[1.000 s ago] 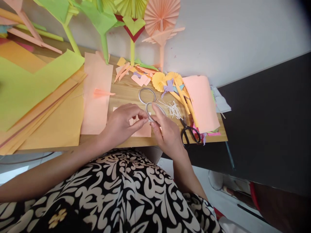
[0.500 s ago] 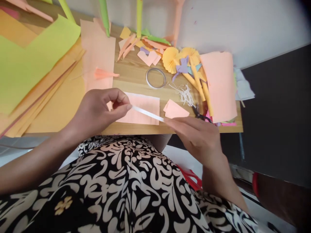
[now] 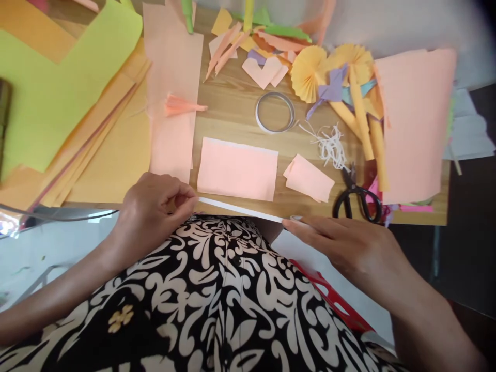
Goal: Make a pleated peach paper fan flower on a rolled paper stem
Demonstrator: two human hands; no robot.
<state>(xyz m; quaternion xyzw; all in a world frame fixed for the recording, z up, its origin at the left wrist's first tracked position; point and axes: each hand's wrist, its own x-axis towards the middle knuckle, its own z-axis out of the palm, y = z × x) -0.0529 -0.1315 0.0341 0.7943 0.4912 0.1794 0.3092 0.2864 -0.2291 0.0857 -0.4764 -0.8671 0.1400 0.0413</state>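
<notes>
A white strip (image 3: 240,209) is stretched straight between two hands at the table's front edge, lower centre of the frame. The left hand (image 3: 157,209) pinches one end, thumb and forefinger closed; the right hand (image 3: 349,245), fingers nearly straight and pressed together, has the other end at its fingertips, its underside hidden. Half a second earlier the hands were closer together and the shorter visible strip crossed a pink paper rectangle (image 3: 237,168); now it runs just below that sheet in the picture, leaving the rectangle fully in view at centre, a white band along its top edge. The black scissors (image 3: 352,187) at right, partly covered by the right hand then, are now uncovered. A tape ring (image 3: 267,128) lies at upper centre, near tangled white string (image 3: 332,147). The pleated fan-shaped tops seen along the upper edge a second ago are out of frame.
</notes>
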